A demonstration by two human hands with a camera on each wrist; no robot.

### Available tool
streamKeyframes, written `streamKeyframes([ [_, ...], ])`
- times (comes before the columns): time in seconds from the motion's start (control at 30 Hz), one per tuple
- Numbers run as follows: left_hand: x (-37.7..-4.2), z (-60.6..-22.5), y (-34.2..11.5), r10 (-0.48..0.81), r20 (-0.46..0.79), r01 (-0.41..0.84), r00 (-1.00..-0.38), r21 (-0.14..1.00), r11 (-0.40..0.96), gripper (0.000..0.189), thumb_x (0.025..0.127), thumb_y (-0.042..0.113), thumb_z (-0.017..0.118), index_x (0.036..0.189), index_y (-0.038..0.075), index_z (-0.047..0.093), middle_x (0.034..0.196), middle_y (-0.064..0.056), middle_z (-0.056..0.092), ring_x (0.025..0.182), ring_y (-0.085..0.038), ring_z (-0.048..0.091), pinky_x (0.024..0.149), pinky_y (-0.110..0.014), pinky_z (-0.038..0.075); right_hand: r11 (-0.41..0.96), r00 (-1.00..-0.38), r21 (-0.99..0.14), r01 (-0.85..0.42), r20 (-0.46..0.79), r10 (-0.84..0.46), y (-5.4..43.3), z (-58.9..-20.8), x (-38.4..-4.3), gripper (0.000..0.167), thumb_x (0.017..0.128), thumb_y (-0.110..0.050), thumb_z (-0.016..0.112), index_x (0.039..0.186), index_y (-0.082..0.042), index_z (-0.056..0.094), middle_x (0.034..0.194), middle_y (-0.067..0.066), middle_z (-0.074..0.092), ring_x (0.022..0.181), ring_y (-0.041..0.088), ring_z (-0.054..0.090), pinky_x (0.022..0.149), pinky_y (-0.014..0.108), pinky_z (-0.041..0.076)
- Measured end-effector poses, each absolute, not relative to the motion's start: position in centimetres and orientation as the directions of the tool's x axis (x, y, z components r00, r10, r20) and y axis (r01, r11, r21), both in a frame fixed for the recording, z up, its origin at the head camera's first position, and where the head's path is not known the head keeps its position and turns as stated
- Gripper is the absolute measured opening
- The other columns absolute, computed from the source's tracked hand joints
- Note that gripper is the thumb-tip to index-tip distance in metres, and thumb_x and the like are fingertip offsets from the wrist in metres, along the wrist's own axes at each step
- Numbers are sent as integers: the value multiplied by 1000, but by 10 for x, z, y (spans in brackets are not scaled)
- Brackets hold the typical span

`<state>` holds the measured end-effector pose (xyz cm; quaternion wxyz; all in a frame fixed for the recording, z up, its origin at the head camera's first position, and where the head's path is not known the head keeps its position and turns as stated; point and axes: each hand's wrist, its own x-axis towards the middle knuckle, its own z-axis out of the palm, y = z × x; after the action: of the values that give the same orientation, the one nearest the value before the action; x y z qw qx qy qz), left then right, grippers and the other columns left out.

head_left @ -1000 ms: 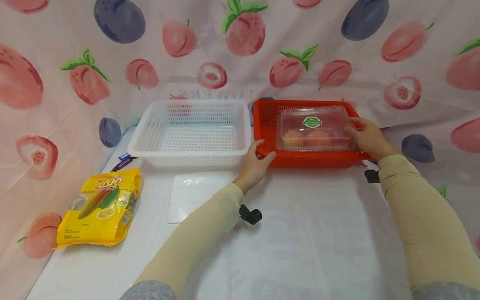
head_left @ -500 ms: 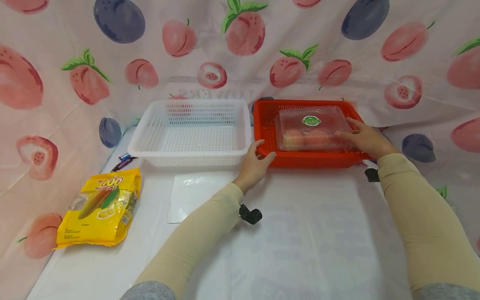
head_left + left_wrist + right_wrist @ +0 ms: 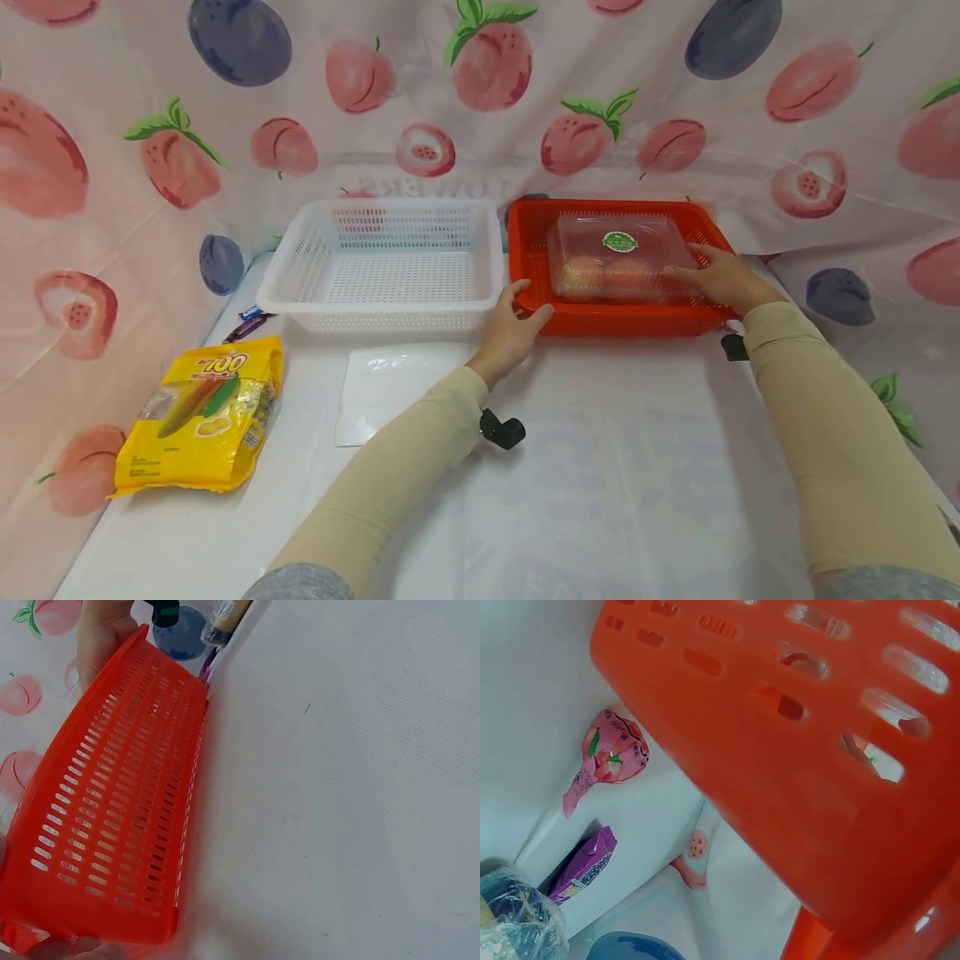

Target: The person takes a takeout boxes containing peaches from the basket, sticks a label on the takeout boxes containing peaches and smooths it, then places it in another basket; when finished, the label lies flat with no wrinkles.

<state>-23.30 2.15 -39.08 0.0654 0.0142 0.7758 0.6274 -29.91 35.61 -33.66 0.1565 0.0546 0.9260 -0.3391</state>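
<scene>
A red plastic basket (image 3: pixel 622 320) stands at the back right, its slotted wall filling much of both wrist views. My left hand (image 3: pixel 511 333) grips its near left corner, thumb and fingers on either side of the rim. Inside the basket lies a clear plastic clamshell box (image 3: pixel 645 229) with a green label, round yellowish-red fruits showing through it. My right hand (image 3: pixel 723 275) reaches over the basket's right rim and holds the box's right end, thumb over the top. The right wrist view shows only the basket's outer wall (image 3: pixel 735 750), the hand itself hidden.
Left of the red basket stands a white basket (image 3: pixel 375 320). A yellow candy bag (image 3: pixel 195 425), a white sheet (image 3: pixel 390 387) and small wrapped sweets (image 3: pixel 246 327) lie on the left. Beyond the red basket's right end are a pink-wrapped lollipop (image 3: pixel 613 750) and a purple packet (image 3: pixel 585 862).
The clamshell box has shifted slightly left in the red basket, and my right hand has moved left with it. My left hand has stayed at the corner.
</scene>
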Motion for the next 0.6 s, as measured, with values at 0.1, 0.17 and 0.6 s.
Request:
streamKeyframes([
  [0.1,-233,-391,20,106,-83,-59,-991,976,211,62,98,31,67,151,19,39,148,-13,47,124,-25,51,99,-34,50,765,-943,-609,211,-333,-5,354,-337,-300,108,89,-66,61,161,-12,1,152,32,25,129,51,29,102,64,41],
  [0.17,-233,-390,19,110,-79,-54,-991,975,214,62,98,30,66,152,18,38,146,-12,48,124,-25,51,100,-34,49,768,-943,-605,211,-333,-3,353,-336,-301,109,89,-67,60,161,-12,2,152,32,25,129,51,29,102,65,41],
  [0.6,-218,-375,-15,302,-141,-28,-943,936,351,71,96,36,67,157,19,34,141,-8,54,126,-24,54,99,-40,50,825,-965,-551,129,-260,-23,351,-318,-284,107,91,-71,52,160,-8,-1,153,37,22,132,56,26,102,70,34],
])
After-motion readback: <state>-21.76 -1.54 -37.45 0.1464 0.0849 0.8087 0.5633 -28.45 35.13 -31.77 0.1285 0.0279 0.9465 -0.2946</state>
